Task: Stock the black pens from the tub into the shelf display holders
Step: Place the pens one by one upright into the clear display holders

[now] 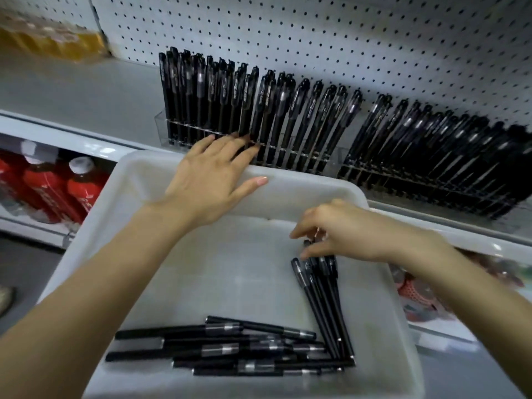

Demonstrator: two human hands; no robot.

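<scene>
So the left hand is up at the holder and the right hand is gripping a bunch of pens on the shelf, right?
Not quite: the right hand grips the pens inside the tub, not on the shelf, as the head view shows. The left hand is indeed up at the holder.

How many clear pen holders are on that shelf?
2: the left holder by the left hand, the right holder next to it, further right. Others may sit out of frame.

Black pens (230,348), white tub (138,180), red bottles (51,188).
</scene>
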